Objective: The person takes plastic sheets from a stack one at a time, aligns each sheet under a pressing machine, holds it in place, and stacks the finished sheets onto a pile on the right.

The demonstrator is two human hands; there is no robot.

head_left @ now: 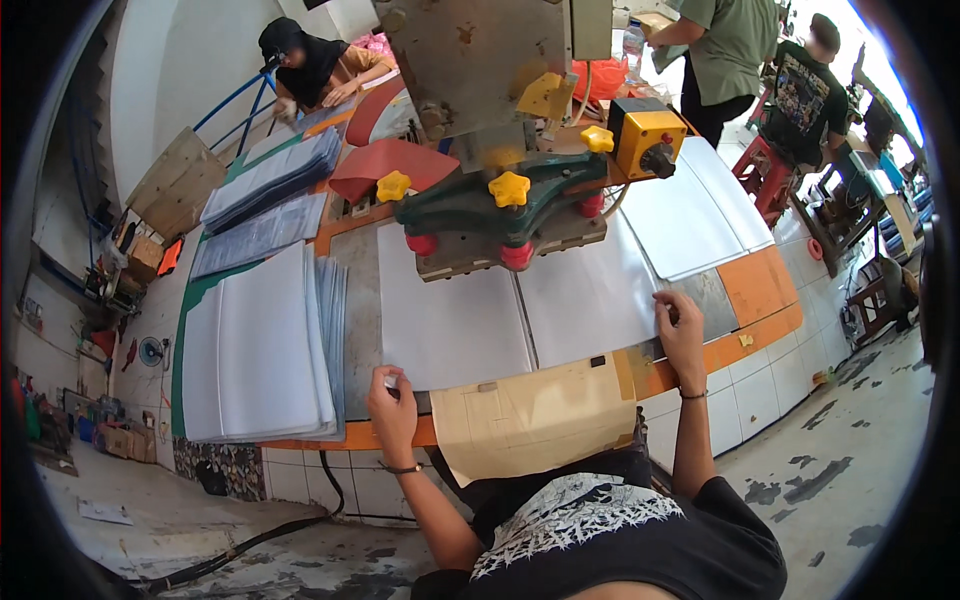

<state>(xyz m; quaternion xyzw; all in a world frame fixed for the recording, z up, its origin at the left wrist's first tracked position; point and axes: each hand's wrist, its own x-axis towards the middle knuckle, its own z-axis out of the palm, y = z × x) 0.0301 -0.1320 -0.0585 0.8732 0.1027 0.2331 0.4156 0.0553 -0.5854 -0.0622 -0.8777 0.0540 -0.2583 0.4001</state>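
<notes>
A wide white sheet [582, 315] with a dark line down its middle lies flat on the metal table plate, its back part under a press head. My left hand [393, 412] is closed at the sheet's near left corner, fingers curled over the edge. At its right edge my right hand [681, 330] is closed in a pinch, with the fingertips on the border. Above the sheet hangs the dark green press head [500, 205], with yellow star knobs [509, 188] and red feet; it stands clear of my hands. A tan board [535, 415] lies along the near edge, close to my lap.
Stacks of white sheets [255, 350] stand on the left, clear plastic ones [260, 235] behind them. More white sheets [690, 215] lie at the right. A yellow switch box [650, 143] sits beside the press. One person works at the far left; two others are at the far right.
</notes>
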